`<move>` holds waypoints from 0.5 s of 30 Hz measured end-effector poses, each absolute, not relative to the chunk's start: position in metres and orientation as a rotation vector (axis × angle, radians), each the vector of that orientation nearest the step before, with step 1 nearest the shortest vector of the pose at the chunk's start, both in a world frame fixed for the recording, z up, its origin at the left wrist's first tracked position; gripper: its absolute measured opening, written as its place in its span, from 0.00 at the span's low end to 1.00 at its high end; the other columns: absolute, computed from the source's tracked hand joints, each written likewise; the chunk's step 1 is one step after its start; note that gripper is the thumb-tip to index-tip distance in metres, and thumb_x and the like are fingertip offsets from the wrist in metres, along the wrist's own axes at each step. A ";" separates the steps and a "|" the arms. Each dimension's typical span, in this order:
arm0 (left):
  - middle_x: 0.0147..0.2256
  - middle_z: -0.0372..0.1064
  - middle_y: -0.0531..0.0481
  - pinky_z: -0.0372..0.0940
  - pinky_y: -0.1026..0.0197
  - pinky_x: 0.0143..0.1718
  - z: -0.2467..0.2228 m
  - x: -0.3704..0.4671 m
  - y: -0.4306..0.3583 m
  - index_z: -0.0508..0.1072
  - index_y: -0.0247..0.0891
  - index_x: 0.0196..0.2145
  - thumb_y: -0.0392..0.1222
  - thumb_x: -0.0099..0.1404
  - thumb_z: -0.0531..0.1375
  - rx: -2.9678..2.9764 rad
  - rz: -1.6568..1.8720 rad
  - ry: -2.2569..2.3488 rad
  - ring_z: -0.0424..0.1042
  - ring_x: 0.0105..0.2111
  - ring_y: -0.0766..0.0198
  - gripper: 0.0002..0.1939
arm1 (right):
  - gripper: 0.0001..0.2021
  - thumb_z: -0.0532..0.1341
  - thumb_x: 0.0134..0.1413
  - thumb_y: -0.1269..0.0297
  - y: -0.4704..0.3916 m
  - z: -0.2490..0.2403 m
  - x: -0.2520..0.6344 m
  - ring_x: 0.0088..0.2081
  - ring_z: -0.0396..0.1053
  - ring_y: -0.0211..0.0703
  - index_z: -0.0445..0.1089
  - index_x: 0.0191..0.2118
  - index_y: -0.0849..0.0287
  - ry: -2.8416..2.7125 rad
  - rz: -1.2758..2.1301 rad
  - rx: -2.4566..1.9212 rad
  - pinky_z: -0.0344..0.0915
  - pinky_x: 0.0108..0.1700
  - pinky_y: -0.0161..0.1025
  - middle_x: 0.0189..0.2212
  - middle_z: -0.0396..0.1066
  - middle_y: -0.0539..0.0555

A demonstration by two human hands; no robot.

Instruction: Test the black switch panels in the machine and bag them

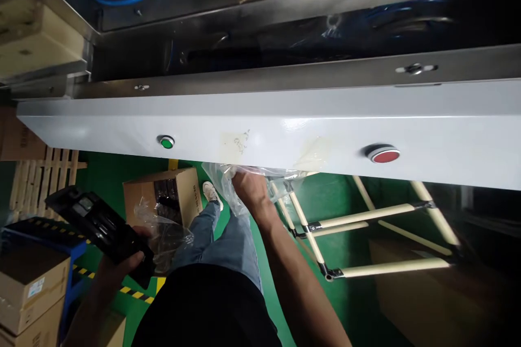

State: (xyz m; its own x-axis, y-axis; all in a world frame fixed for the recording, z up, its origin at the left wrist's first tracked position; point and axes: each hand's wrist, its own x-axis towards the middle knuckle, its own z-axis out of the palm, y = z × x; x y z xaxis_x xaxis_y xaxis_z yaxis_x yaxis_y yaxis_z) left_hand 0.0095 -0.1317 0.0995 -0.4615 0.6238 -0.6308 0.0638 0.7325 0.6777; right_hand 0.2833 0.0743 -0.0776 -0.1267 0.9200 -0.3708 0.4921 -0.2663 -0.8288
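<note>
At the lower left, my left hand [118, 271] is closed around one end of a long black plastic part [95, 225], which is held tilted and has recesses along its face. A crumpled clear plastic bag [165, 230] hangs beside these fingers; whether they grip it too, I cannot tell. My right hand [252, 190] reaches just under the lower edge of the white machine panel [268, 135]. It is closed on clear plastic film [222, 179] that spreads out on both sides of it. The right fingertips are partly hidden by the film.
The panel carries a green button [166, 142] and a red button [386, 155]. An open cardboard box [191, 195] with black wrapped parts stands on the floor. A pipe frame [394, 270] is at right. Stacked boxes [35, 287] and a wooden pallet [38, 184] lie left.
</note>
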 end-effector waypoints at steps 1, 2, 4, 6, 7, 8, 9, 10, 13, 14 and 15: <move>0.41 0.78 0.45 0.71 0.54 0.43 0.101 0.012 -0.129 0.82 0.40 0.44 0.55 0.55 0.72 0.560 0.735 1.947 0.75 0.42 0.49 0.23 | 0.14 0.66 0.60 0.60 0.070 -0.069 0.288 0.34 0.72 0.45 0.69 0.25 0.57 -1.540 1.365 -1.729 0.71 0.42 0.44 0.27 0.74 0.55; 0.41 0.77 0.45 0.71 0.54 0.43 0.103 0.014 -0.126 0.82 0.40 0.44 0.55 0.56 0.72 0.600 0.746 1.931 0.75 0.42 0.50 0.22 | 0.14 0.66 0.57 0.60 0.066 -0.061 0.291 0.34 0.72 0.47 0.67 0.23 0.56 -1.477 1.372 -1.723 0.70 0.41 0.44 0.26 0.74 0.57; 0.41 0.76 0.45 0.70 0.54 0.44 0.108 0.021 -0.119 0.82 0.39 0.43 0.54 0.57 0.70 0.676 0.779 1.895 0.74 0.42 0.50 0.20 | 0.14 0.63 0.57 0.56 0.058 -0.050 0.294 0.32 0.72 0.48 0.67 0.22 0.55 -1.336 1.387 -1.717 0.69 0.38 0.43 0.25 0.74 0.57; 0.41 0.76 0.44 0.70 0.53 0.45 0.113 0.028 -0.113 0.82 0.39 0.42 0.53 0.59 0.69 0.728 0.819 1.868 0.74 0.42 0.50 0.18 | 0.17 0.59 0.58 0.50 0.053 -0.046 0.293 0.31 0.73 0.49 0.69 0.25 0.55 -1.193 1.398 -1.726 0.70 0.35 0.43 0.23 0.74 0.55; 0.40 0.76 0.44 0.70 0.53 0.45 0.115 0.031 -0.111 0.82 0.39 0.41 0.52 0.59 0.69 0.744 0.834 1.856 0.74 0.41 0.50 0.17 | 0.19 0.57 0.58 0.47 0.050 -0.046 0.292 0.30 0.74 0.49 0.70 0.26 0.55 -1.120 1.394 -1.733 0.70 0.35 0.42 0.23 0.73 0.55; 0.39 0.76 0.44 0.70 0.52 0.45 0.117 0.035 -0.109 0.82 0.39 0.41 0.52 0.60 0.68 0.755 0.842 1.847 0.73 0.41 0.50 0.16 | 0.20 0.56 0.59 0.45 0.048 -0.047 0.291 0.31 0.75 0.49 0.70 0.27 0.55 -1.050 1.382 -1.741 0.71 0.35 0.42 0.23 0.74 0.54; 0.38 0.76 0.44 0.69 0.52 0.45 0.119 0.037 -0.108 0.83 0.39 0.41 0.51 0.60 0.68 0.764 0.847 1.840 0.73 0.40 0.50 0.16 | 0.21 0.54 0.59 0.43 0.046 -0.048 0.291 0.32 0.76 0.49 0.70 0.29 0.55 -0.985 1.360 -1.752 0.72 0.36 0.43 0.24 0.74 0.55; 0.38 0.75 0.45 0.69 0.52 0.45 0.120 0.039 -0.107 0.83 0.39 0.40 0.51 0.60 0.68 0.772 0.855 1.833 0.73 0.40 0.51 0.15 | 0.22 0.53 0.59 0.41 0.043 -0.049 0.291 0.32 0.77 0.49 0.69 0.31 0.55 -0.929 1.332 -1.768 0.72 0.36 0.43 0.26 0.75 0.55; 0.38 0.76 0.45 0.70 0.53 0.44 0.124 0.043 -0.109 0.82 0.40 0.40 0.51 0.60 0.69 0.786 0.907 1.818 0.73 0.40 0.51 0.15 | 0.27 0.47 0.62 0.38 0.031 -0.047 0.296 0.31 0.76 0.49 0.70 0.32 0.55 -0.843 1.259 -1.830 0.71 0.35 0.44 0.27 0.75 0.57; 0.38 0.76 0.45 0.70 0.53 0.44 0.125 0.044 -0.109 0.82 0.40 0.40 0.51 0.60 0.69 0.796 0.926 1.814 0.73 0.40 0.51 0.15 | 0.27 0.48 0.62 0.37 0.025 -0.045 0.299 0.31 0.76 0.50 0.70 0.33 0.55 -0.844 1.239 -1.846 0.70 0.35 0.44 0.27 0.75 0.57; 0.38 0.76 0.45 0.70 0.54 0.43 0.125 0.044 -0.110 0.82 0.40 0.40 0.51 0.60 0.70 0.805 0.942 1.808 0.73 0.40 0.51 0.15 | 0.26 0.51 0.61 0.37 0.019 -0.042 0.301 0.32 0.75 0.50 0.70 0.33 0.55 -0.858 1.218 -1.858 0.70 0.36 0.44 0.28 0.75 0.57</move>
State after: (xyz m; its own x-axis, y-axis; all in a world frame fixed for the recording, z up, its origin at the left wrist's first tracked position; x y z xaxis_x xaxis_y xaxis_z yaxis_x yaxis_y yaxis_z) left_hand 0.0440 -0.1103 0.1253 -0.3689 0.8287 -0.4209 0.1298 0.4943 0.8595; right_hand 0.3008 0.0191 -0.0416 0.3254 0.8371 -0.4398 0.1326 -0.5009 -0.8553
